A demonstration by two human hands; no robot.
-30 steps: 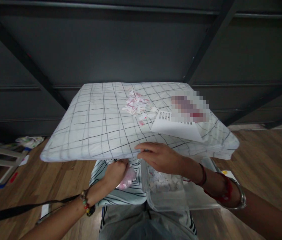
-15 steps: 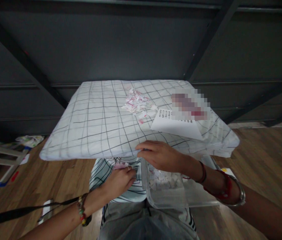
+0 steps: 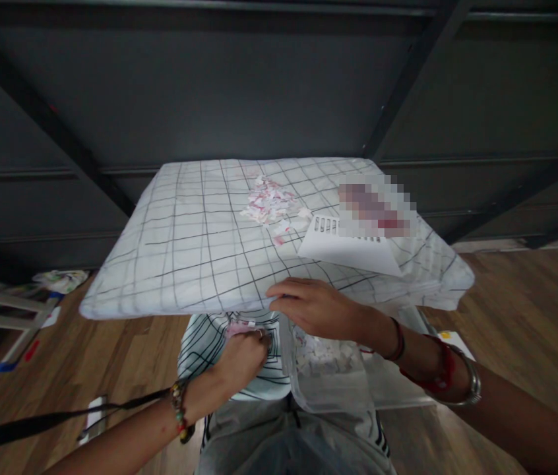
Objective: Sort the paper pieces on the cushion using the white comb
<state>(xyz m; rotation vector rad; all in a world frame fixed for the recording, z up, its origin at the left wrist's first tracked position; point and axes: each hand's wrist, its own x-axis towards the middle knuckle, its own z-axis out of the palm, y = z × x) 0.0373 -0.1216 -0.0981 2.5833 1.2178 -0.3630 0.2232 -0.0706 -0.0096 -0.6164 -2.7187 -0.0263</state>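
My left hand (image 3: 244, 359) is low over a pale cushion with dark lines (image 3: 204, 346), its fingers curled down and their tips hidden. Pink and white paper scraps (image 3: 242, 327) lie right at its knuckles. At the front edge of the checked tabletop, my right hand (image 3: 311, 307) has thumb and forefinger brought together; what is between them is too small to tell. Below the right hand, a clear plastic bin (image 3: 328, 392) holds many shredded paper bits (image 3: 328, 356). A heap of white and pink paper shreds (image 3: 269, 201) sits on the checked cloth (image 3: 180, 237).
A white slotted card (image 3: 348, 254) lies on the right half of the table, beside a blurred-out patch. A dark panelled wall (image 3: 269, 86) stands behind. On the wooden floor (image 3: 125, 356) are a white frame (image 3: 26, 336) at left and a black strap (image 3: 61, 417).
My left hand has shifted slightly right and turned, its fingers more tucked in. The right hand stays nearly where it was at the table edge.
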